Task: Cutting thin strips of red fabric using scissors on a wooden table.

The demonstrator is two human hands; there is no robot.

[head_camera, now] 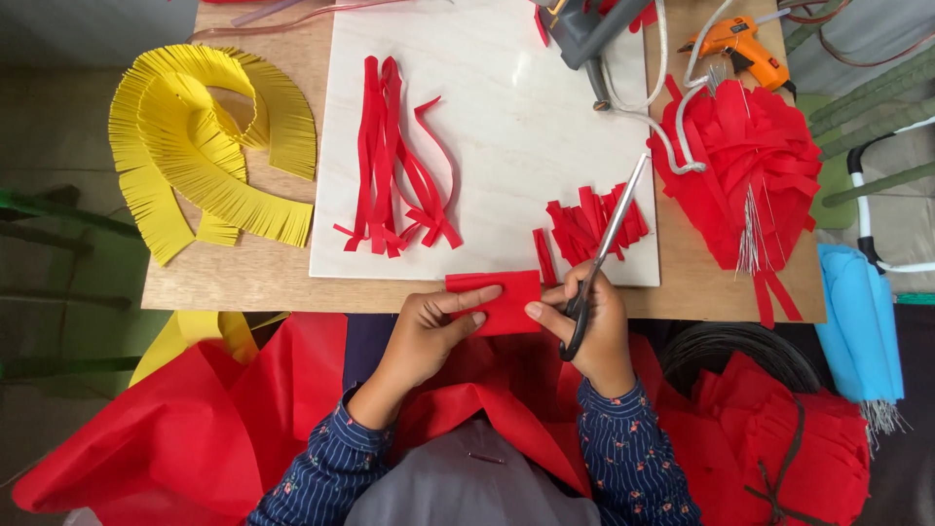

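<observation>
A craft workspace: cut paper strips, glue gun on a wooden table.

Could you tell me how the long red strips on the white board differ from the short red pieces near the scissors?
The long red strips are slender and curl at their ends; the short red pieces are stubby and straight. The strips fan out loosely at mid-board, while the pieces overlap in a tight heap under the scissors held by the right hand. Both are red.

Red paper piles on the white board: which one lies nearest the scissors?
The short-cut pile under the scissors; the long strips lie farther left.
</observation>
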